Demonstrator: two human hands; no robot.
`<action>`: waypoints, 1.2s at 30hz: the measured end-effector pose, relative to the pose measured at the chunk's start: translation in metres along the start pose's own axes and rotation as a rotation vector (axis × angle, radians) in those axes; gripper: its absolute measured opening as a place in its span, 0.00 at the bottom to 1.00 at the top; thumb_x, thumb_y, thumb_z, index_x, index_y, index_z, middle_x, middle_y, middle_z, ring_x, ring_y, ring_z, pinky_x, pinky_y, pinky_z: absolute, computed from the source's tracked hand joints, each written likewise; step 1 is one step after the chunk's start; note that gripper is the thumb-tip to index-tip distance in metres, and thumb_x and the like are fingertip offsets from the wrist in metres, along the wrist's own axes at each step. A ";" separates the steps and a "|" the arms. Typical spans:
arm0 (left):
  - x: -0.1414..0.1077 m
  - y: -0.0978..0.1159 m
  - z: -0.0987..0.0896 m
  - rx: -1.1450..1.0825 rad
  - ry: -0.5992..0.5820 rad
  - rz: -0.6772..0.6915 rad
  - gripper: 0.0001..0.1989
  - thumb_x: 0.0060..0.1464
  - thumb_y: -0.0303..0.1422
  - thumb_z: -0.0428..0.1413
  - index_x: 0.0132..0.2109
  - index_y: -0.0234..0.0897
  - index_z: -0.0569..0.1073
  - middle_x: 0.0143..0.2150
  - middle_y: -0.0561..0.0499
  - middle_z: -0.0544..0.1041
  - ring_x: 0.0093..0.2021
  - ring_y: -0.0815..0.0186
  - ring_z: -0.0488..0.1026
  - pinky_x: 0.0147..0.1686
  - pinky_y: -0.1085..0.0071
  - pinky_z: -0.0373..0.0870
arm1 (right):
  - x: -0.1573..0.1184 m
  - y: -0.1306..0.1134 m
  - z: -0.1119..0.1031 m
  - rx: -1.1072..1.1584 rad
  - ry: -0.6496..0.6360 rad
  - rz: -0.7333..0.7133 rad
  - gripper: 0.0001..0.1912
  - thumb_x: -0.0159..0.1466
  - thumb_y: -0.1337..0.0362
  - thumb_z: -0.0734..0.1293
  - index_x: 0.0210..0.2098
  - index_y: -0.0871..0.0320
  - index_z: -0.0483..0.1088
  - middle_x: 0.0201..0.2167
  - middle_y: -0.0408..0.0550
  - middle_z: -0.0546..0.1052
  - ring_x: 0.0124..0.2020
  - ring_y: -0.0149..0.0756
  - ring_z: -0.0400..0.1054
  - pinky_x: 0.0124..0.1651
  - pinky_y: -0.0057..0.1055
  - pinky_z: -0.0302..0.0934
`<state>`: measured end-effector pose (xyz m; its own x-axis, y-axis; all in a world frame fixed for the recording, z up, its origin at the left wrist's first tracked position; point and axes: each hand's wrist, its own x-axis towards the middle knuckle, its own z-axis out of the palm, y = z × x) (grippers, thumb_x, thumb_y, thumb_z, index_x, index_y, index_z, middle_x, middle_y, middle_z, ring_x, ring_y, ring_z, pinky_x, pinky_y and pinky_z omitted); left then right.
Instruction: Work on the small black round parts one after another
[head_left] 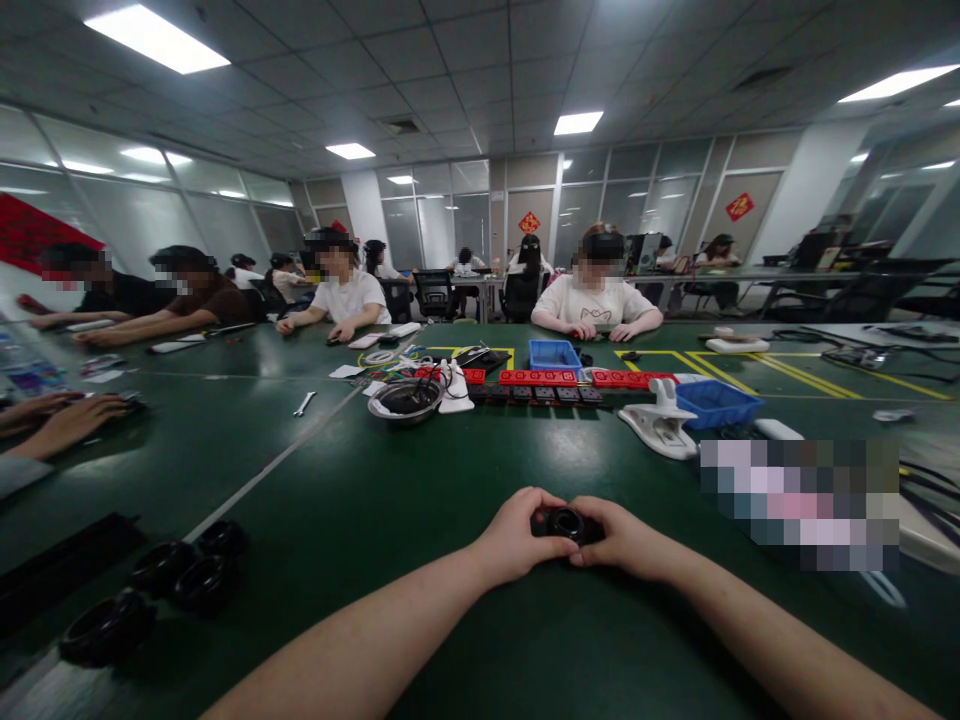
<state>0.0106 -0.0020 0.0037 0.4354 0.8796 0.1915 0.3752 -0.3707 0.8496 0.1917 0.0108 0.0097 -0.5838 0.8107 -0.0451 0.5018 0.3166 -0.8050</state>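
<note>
- Green tabletop (420, 460) spans a room lined with glass partitions (420, 225).
- Left hand (517, 530) and right hand (616, 535) are both closed around a black part (564, 523) with a round opening; whether it touches the table cannot be told.
- Black rings (204, 585) lie toward the lower left.
- White clip (660, 432) rests beside a blue tray (724, 410).

The ring (556, 525) is black, the table (442, 470) green.
</note>
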 end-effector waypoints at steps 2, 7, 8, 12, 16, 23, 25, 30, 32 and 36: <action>0.000 0.000 0.000 0.005 0.000 -0.003 0.19 0.37 0.35 0.60 0.39 0.36 0.68 0.36 0.51 0.65 0.34 0.67 0.63 0.33 0.73 0.60 | 0.001 0.002 0.001 0.003 0.011 0.016 0.16 0.44 0.63 0.69 0.31 0.61 0.65 0.26 0.41 0.66 0.29 0.33 0.60 0.29 0.25 0.54; -0.001 0.002 0.001 0.010 0.033 -0.020 0.19 0.36 0.35 0.61 0.38 0.36 0.67 0.35 0.51 0.65 0.33 0.67 0.62 0.32 0.73 0.60 | 0.002 0.000 0.010 -0.214 0.132 0.034 0.16 0.42 0.60 0.70 0.25 0.60 0.61 0.24 0.41 0.65 0.27 0.32 0.59 0.26 0.24 0.51; -0.001 0.002 0.002 0.016 0.052 -0.031 0.20 0.35 0.35 0.61 0.38 0.36 0.67 0.35 0.51 0.65 0.33 0.67 0.62 0.32 0.73 0.60 | 0.002 -0.001 0.014 -0.278 0.176 0.040 0.16 0.43 0.59 0.69 0.25 0.59 0.61 0.24 0.41 0.65 0.27 0.32 0.59 0.26 0.25 0.51; -0.002 0.002 0.005 0.052 0.140 -0.067 0.20 0.34 0.34 0.62 0.37 0.35 0.66 0.34 0.52 0.64 0.33 0.67 0.62 0.32 0.73 0.60 | 0.002 -0.005 0.025 -0.503 0.333 0.078 0.15 0.45 0.57 0.68 0.25 0.59 0.59 0.24 0.44 0.66 0.26 0.33 0.59 0.26 0.27 0.50; -0.001 0.000 0.002 0.056 0.118 -0.034 0.19 0.35 0.34 0.61 0.38 0.36 0.67 0.34 0.52 0.64 0.33 0.68 0.62 0.31 0.73 0.60 | 0.000 -0.006 0.020 -0.450 0.254 -0.007 0.20 0.45 0.53 0.68 0.31 0.59 0.63 0.30 0.47 0.69 0.32 0.38 0.62 0.32 0.30 0.54; 0.002 -0.003 -0.006 0.042 0.024 0.022 0.19 0.38 0.35 0.60 0.40 0.37 0.68 0.34 0.52 0.65 0.32 0.68 0.62 0.31 0.73 0.60 | -0.004 -0.003 -0.002 -0.076 0.008 -0.144 0.25 0.50 0.60 0.66 0.46 0.58 0.61 0.41 0.48 0.68 0.41 0.39 0.61 0.43 0.33 0.55; 0.002 -0.003 -0.006 0.048 0.016 0.020 0.19 0.38 0.35 0.59 0.41 0.37 0.68 0.35 0.51 0.65 0.33 0.67 0.62 0.31 0.73 0.60 | -0.004 -0.004 -0.003 -0.080 -0.008 -0.133 0.23 0.50 0.61 0.66 0.45 0.59 0.63 0.39 0.47 0.68 0.39 0.38 0.62 0.41 0.33 0.56; 0.002 -0.003 -0.006 0.038 0.007 0.024 0.19 0.39 0.35 0.59 0.42 0.37 0.68 0.36 0.51 0.65 0.33 0.67 0.62 0.31 0.73 0.60 | -0.003 -0.004 -0.003 -0.125 -0.015 -0.140 0.18 0.51 0.63 0.66 0.41 0.59 0.64 0.35 0.46 0.68 0.35 0.36 0.62 0.37 0.31 0.56; 0.002 -0.003 -0.005 0.036 0.012 0.021 0.20 0.39 0.35 0.59 0.42 0.37 0.67 0.35 0.51 0.65 0.33 0.67 0.62 0.31 0.73 0.60 | -0.002 -0.002 -0.003 -0.120 -0.019 -0.149 0.17 0.51 0.64 0.65 0.41 0.59 0.64 0.35 0.46 0.68 0.35 0.36 0.61 0.37 0.30 0.56; 0.002 -0.005 -0.004 0.034 0.015 0.025 0.20 0.38 0.35 0.59 0.42 0.37 0.68 0.35 0.51 0.65 0.33 0.68 0.62 0.31 0.74 0.59 | -0.001 -0.001 -0.003 -0.126 -0.017 -0.150 0.17 0.51 0.64 0.65 0.40 0.60 0.65 0.35 0.46 0.68 0.35 0.35 0.61 0.37 0.30 0.56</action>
<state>0.0062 0.0032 0.0023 0.4329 0.8741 0.2202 0.3919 -0.4025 0.8273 0.1936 0.0114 0.0120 -0.6685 0.7414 0.0591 0.4832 0.4934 -0.7232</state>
